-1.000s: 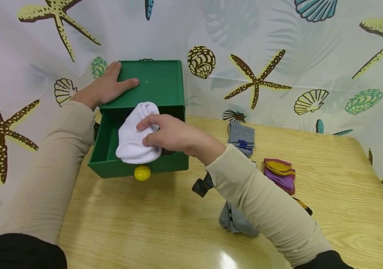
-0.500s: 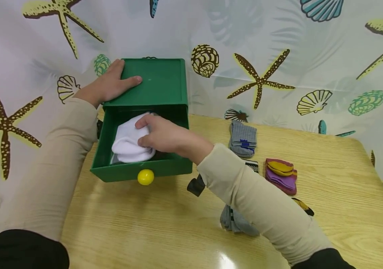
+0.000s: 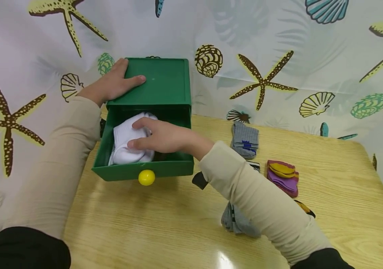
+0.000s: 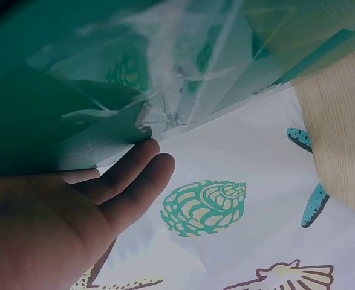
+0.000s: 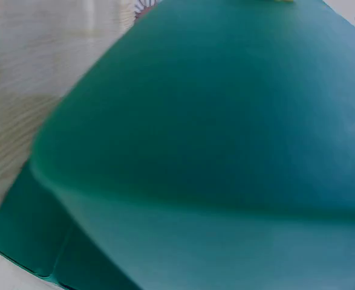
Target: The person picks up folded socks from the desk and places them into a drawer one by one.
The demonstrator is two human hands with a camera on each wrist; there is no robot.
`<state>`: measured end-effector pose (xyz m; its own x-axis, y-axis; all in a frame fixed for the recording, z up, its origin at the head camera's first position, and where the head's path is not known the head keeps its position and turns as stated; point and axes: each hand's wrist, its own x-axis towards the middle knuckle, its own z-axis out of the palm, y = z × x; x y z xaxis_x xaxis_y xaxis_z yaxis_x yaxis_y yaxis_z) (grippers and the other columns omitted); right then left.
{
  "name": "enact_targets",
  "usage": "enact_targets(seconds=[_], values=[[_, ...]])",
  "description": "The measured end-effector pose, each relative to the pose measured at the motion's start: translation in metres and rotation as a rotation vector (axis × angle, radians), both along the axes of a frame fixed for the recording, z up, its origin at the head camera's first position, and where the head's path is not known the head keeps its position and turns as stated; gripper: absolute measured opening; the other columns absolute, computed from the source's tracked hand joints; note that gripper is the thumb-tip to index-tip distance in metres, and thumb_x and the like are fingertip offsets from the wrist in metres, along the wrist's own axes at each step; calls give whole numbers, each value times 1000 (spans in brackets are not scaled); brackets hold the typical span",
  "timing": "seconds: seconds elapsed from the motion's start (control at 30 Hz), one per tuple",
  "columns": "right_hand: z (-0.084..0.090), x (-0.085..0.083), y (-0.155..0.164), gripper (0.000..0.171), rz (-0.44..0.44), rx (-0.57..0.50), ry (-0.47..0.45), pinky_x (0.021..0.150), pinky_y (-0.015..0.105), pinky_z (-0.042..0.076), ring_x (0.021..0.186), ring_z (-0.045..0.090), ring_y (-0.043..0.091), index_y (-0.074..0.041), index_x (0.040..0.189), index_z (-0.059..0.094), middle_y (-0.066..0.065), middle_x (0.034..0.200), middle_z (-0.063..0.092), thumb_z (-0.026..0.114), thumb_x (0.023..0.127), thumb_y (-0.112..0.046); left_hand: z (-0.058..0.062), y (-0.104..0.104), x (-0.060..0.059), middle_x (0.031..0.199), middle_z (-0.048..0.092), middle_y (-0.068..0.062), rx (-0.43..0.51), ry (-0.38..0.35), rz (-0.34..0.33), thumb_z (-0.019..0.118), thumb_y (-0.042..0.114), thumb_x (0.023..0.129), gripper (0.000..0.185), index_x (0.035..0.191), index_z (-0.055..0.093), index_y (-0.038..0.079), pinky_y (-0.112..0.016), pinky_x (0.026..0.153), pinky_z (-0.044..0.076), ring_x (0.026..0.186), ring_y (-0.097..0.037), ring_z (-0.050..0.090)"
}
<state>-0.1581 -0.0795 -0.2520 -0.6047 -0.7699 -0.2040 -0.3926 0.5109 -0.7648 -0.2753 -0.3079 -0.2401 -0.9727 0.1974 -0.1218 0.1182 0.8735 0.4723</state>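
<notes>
A green drawer box (image 3: pixel 159 84) stands at the back of the table with its drawer (image 3: pixel 174 169) pulled out by a yellow round knob (image 3: pixel 146 177). My left hand (image 3: pixel 114 84) rests on the box top, thumb stretched over it; the left wrist view shows the fingers (image 4: pixel 135 184) along the side. Inside the drawer, on the left, lie folded white socks (image 3: pixel 127 136). My right hand (image 3: pixel 164 136) rests on them, thumb and index finger spread apart, its other fingers hidden. A green wall (image 5: pixel 195 133) of the drawer fills most of the right wrist view.
To the right on the wooden table (image 3: pixel 137 228) lie folded grey socks (image 3: pixel 245 140), purple and yellow socks (image 3: pixel 283 177) and another grey pair (image 3: pixel 240 222) partly under my right sleeve (image 3: pixel 262 201). A black and yellow piece (image 3: pixel 305 208) shows past the sleeve. A patterned cloth (image 3: pixel 265 30) hangs behind.
My right hand has lowered the white socks into the drawer, and its thumb and index finger have spread on them. The left hand has stayed on the box.
</notes>
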Motion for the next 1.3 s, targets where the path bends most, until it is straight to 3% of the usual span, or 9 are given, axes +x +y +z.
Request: enact_targets(seconds=[0.1, 0.3, 0.43, 0.53, 0.8, 0.87, 1.07, 1.2, 1.3], values=[[2, -1, 3, 52, -32, 8, -14, 99, 26, 41, 121, 45, 16, -14, 150, 45, 5, 152, 42, 60, 104, -32, 0, 0, 1, 163, -23, -20, -6, -2, 2, 34, 63, 102, 98, 156, -20, 2, -58, 119, 0, 150, -37, -16], [9, 5, 0, 44, -80, 69, 97, 88, 25, 45, 110, 50, 17, -13, 143, 54, 5, 143, 51, 64, 101, -22, 1, 1, 1, 163, -24, -19, 7, -9, 3, 35, 64, 102, 99, 156, -21, 3, -57, 119, 0, 150, -36, -16], [10, 6, -2, 32, -180, -118, -174, 77, 31, 57, 86, 66, 23, -8, 131, 61, 15, 122, 60, 66, 100, -8, 2, 1, 2, 163, -24, -19, 11, -10, 3, 35, 62, 102, 98, 156, -21, 2, -57, 119, 1, 150, -37, -15], [9, 6, -4, 28, -230, -254, -391, 67, 42, 61, 65, 69, 33, -4, 126, 61, 21, 101, 63, 65, 99, -2, 2, 2, 2, 163, -23, -19, 13, -9, 4, 34, 62, 102, 98, 156, -21, 2, -57, 119, 1, 151, -37, -14], [7, 8, -7, 23, -269, -435, -629, 70, 40, 61, 73, 69, 32, -1, 121, 61, 23, 102, 63, 60, 99, 7, 2, 4, 4, 164, -23, -18, 15, -9, 9, 34, 62, 103, 97, 156, -21, 3, -57, 119, 1, 151, -36, -15], [6, 6, -6, 22, -246, -406, -592, 69, 39, 61, 73, 69, 31, -2, 120, 61, 21, 99, 65, 61, 99, 6, 3, 4, 3, 164, -23, -19, 16, -7, 8, 35, 62, 103, 97, 156, -21, 3, -57, 119, 1, 151, -36, -15], [1, 8, -6, 19, -71, -110, -139, 59, 28, 53, 65, 61, 22, -12, 117, 62, 9, 79, 58, 68, 99, -9, 3, 4, 2, 164, -23, -19, 10, -2, 7, 35, 61, 103, 96, 156, -21, 2, -57, 119, 1, 151, -36, -15], [3, 9, -4, 25, -33, -53, 11, 68, 25, 49, 78, 57, 18, -14, 126, 64, 6, 99, 63, 66, 101, -16, 2, 4, 1, 164, -23, -19, 8, 1, 9, 35, 61, 103, 97, 156, -20, 3, -57, 119, 1, 151, -36, -15], [8, 12, 3, 33, -44, -28, 114, 71, 25, 49, 76, 61, 17, -14, 134, 62, 3, 113, 63, 64, 102, -21, 2, 4, 1, 163, -23, -19, 8, -1, 11, 35, 61, 103, 97, 157, -20, 2, -58, 119, 1, 150, -36, -16]])
